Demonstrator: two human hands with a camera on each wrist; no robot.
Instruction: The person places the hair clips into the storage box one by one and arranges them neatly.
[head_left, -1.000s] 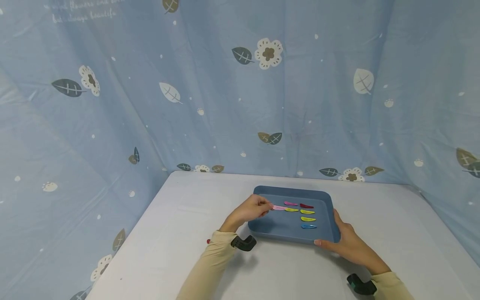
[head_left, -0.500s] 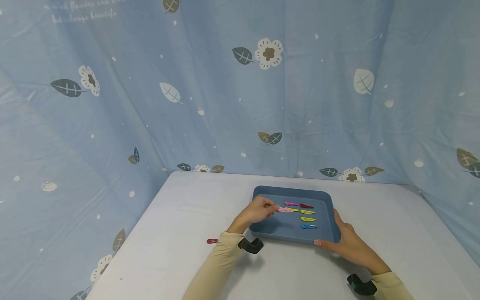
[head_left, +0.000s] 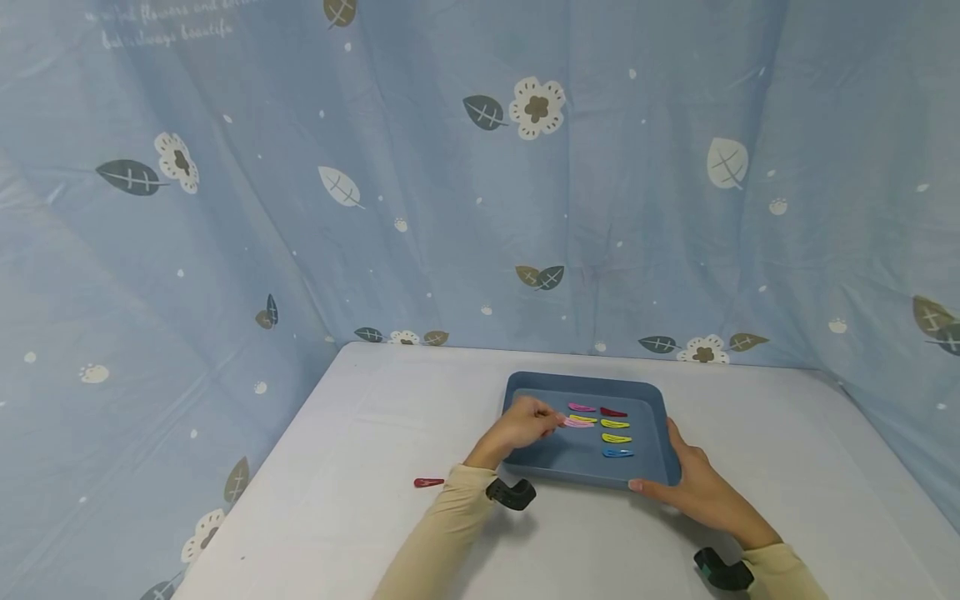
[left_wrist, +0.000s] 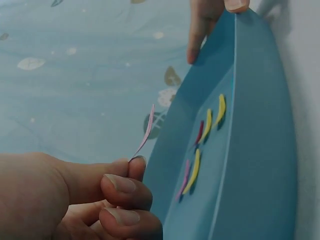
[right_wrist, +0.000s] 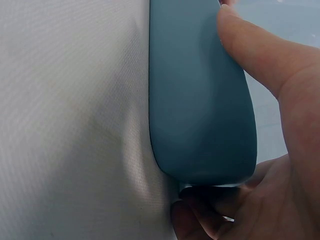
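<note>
My left hand (head_left: 528,423) is over the left half of a blue-grey tray (head_left: 566,457), pinching a light pink snap hair clip (left_wrist: 148,131) by one end between thumb and index finger. In the head view that clip overlaps the near edge of a yellow hair clip (head_left: 583,418). A darker pink hair clip (head_left: 582,407) lies just behind. To the right is a column: a dark red clip (head_left: 613,412), two yellow clips (head_left: 616,437) and a blue clip (head_left: 618,453). My right hand (head_left: 703,486) grips the tray's near right corner, thumb on the front rim.
A red hair clip (head_left: 429,482) lies on the white table (head_left: 337,533), left of the tray and beside my left sleeve. Blue curtain (head_left: 450,208) with leaves and flowers hangs behind the table and along its left side.
My left hand has moved right and slightly nearer over the tray, carrying the light pink clip. The red clip on the table has come out from behind the sleeve. My right hand stays put.
</note>
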